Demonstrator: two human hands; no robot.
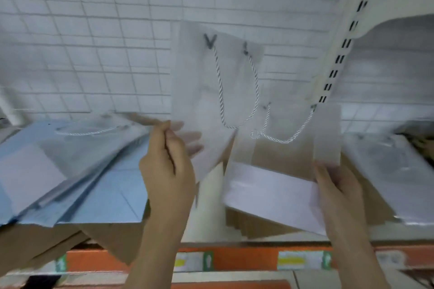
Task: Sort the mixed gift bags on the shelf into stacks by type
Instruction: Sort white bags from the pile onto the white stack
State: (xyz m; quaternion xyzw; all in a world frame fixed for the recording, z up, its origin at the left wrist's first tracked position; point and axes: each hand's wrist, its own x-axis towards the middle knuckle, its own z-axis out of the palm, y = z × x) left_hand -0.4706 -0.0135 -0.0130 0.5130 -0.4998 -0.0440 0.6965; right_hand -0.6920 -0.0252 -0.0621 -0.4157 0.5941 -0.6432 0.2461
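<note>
Both hands work above the orange shelf edge [246, 259], whose pale label strips are too blurred to read. Left hand [168, 166] pinches the lower corner of a frosted, translucent bag [199, 82] with twisted silver cord handles, held upright; right hand [340, 192] grips a second frosted bag [281, 166], tilted over brown paper bags [258, 223]. Glossy blue bags [101, 185] lie flat at left, silvery ones [385, 171] at right.

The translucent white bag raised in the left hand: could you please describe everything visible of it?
The translucent white bag looks like thin frosted plastic, flat and unopened, held roughly upright before the tiled wall. A twisted silver-white cord handle hangs down its face from two dark eyelets. The left hand pinches its lower left corner; fingers show through it.
</note>
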